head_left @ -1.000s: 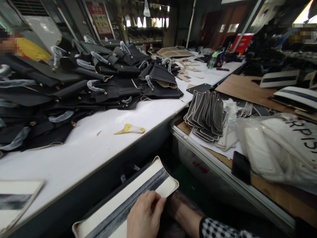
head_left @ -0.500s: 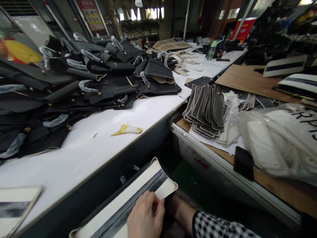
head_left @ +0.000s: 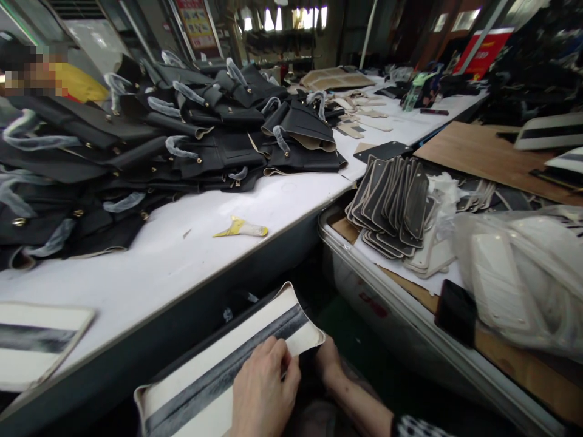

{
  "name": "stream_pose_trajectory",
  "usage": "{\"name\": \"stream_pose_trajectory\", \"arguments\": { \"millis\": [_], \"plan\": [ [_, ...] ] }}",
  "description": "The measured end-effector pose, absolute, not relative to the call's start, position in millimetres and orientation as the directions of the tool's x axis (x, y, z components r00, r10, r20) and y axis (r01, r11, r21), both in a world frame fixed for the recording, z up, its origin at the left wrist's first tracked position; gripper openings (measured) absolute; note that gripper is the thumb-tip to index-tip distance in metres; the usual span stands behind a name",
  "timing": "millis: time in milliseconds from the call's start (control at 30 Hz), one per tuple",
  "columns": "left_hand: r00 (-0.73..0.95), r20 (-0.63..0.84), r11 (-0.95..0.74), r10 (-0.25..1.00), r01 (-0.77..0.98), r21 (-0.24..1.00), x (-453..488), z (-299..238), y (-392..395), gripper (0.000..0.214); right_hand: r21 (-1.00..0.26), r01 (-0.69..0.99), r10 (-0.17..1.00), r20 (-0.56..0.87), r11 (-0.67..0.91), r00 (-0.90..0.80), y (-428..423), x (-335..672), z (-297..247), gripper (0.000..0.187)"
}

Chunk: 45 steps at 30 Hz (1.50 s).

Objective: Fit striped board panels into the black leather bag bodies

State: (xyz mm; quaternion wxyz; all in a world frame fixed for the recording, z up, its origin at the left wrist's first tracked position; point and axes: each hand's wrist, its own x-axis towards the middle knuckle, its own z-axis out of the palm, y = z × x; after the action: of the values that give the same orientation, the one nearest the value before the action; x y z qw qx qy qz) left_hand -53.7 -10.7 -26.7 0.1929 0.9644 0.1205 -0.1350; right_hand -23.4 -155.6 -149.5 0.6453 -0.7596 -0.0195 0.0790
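Right hand (head_left: 328, 363) has crept up under the panel (head_left: 214, 367) at its far end, grip hidden; left hand (head_left: 262, 391) pinches it from above, long axis running down-left

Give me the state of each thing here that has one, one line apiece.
cream panel with a grey stripe: held, far end curled up.
left hand: pinching the panel's edge.
right hand: at the panel's curled end, grip hidden.
black leather bag pieces: heaped on the white table.
dark rounded flat pieces: stacked, fanned, leaning.
clear plastic bag: full, lying on its side.
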Motion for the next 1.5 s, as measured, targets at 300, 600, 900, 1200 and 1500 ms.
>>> {"name": "stream_pose_trajectory", "arguments": {
  "millis": [300,600,900,1200,1500],
  "plan": [
    [0.948,-0.248,-0.903,0.200,0.277,0.329,-58,-25,-13,0.020,-0.377,0.868,0.616,0.613,-0.323,0.495,-197,-44,-82,0.046],
    [0.965,-0.185,-0.907,0.183,0.238,0.347,-71,-26,-12,0.021,-0.164,0.849,0.660,0.562,-0.502,0.499,-169,-48,-100,0.048],
    [0.950,0.210,-0.898,0.232,0.126,0.422,-125,-55,13,0.006,-0.163,0.837,0.637,0.578,-0.522,0.510,-162,-52,-105,0.042],
    [0.961,0.125,-0.879,0.247,0.167,0.447,-126,-57,19,0.017,-0.160,0.873,0.609,0.658,-0.461,0.442,-139,-59,-109,0.034],
    [0.944,0.176,-0.900,0.278,0.192,0.392,-141,-55,31,0.019,-0.124,0.889,0.629,0.663,-0.441,0.405,-116,-72,-98,0.028]
  ]
}}
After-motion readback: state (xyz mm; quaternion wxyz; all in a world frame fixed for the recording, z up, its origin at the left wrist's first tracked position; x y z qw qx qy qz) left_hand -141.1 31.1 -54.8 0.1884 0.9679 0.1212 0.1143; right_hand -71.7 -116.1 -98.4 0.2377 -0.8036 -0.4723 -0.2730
